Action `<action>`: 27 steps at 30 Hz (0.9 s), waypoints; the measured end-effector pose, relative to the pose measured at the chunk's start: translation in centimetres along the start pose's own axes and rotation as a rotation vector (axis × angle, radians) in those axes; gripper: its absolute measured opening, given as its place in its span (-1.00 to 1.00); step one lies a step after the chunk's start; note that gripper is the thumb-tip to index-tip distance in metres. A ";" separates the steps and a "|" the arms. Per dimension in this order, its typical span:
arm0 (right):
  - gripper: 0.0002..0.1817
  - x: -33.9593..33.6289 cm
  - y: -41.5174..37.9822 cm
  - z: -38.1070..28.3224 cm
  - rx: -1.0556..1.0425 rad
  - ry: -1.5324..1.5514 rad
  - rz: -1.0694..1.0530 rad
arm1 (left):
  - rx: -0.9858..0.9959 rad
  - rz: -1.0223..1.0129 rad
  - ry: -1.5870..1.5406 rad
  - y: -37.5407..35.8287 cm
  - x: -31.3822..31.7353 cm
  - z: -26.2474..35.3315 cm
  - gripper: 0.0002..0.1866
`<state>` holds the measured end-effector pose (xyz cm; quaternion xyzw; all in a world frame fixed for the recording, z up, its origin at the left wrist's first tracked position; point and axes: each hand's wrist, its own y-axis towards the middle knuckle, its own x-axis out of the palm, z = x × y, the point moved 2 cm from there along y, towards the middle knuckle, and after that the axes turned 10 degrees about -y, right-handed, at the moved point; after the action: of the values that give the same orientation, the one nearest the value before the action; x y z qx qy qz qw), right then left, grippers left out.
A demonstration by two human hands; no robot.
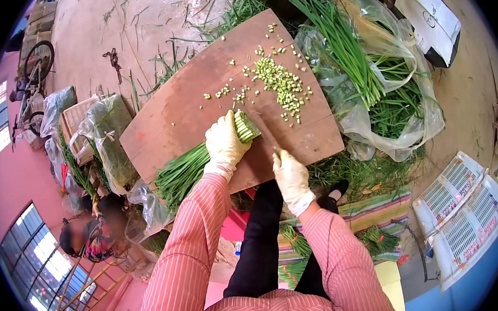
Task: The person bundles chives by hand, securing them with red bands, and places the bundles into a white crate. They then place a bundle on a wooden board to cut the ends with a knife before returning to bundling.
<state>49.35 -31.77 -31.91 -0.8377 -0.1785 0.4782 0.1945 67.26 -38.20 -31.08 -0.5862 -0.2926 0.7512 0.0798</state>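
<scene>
My left hand [224, 144], in a pale glove, presses down on a bundle of long green stalks [184, 171] lying on a brown wooden board [172, 117]. The bundle's cut end [246, 126] sticks out just past my fingers. My right hand [291, 176], also gloved, is closed near the board's front edge, on what looks like a knife handle. A thin blade [269, 136] seen edge-on runs from it toward the cut end. Small chopped green pieces [282, 85] lie in a heap on the far part of the board.
Clear plastic bags holding more long green stalks [378, 85] lie right of the board. White plastic crates [463, 211] stand at lower right. Tied green bundles [374, 240] rest by my legs. Another person [89, 239] sits at lower left near a basket [79, 129]; a bicycle [33, 72] stands beyond.
</scene>
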 end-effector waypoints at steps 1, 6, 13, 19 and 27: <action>-0.75 0.3 -0.7 -0.3 -0.029 0.026 0.063 | -0.005 -0.002 0.015 0.0 0.0 0.0 0.03; -0.77 2.4 0.3 -0.7 -0.004 -0.024 -0.049 | 0.007 0.004 0.003 0.0 0.0 0.1 0.02; -0.66 1.1 2.1 -0.7 0.126 0.100 -0.097 | -0.006 0.024 -0.009 -0.2 0.0 0.2 0.02; -0.82 0.4 -1.0 -0.4 0.004 -0.030 0.025 | 0.024 0.230 -0.014 -1.8 1.8 0.7 0.02; -0.75 3.6 -0.2 0.2 -0.036 -0.079 -0.036 | 0.034 0.216 0.030 -1.3 2.0 0.3 0.05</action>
<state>50.85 -29.81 -34.56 -0.8180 -0.2097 0.5041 0.1810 66.09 -36.30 -32.00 -0.6241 -0.2137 0.7515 0.0124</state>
